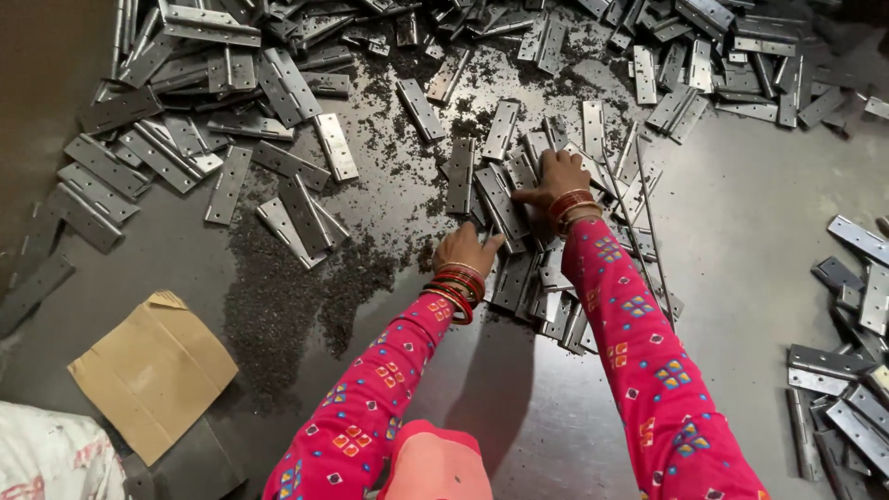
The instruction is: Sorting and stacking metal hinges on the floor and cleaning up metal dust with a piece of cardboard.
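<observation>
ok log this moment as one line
left hand: flat on metal hinge leaves | right hand: pressing the same pile | thin rods: beside right wrist | cardboard piece: lower left on floor

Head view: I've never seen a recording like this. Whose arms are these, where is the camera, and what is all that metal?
The camera sits on a person's head and looks down at their own arms in pink patterned sleeves. The left hand and the right hand both rest flat on a small pile of grey metal hinges; neither visibly grips one. More hinges lie scattered over the dark floor, along with dark grit, thin metal rods and a piece of cardboard.
</observation>
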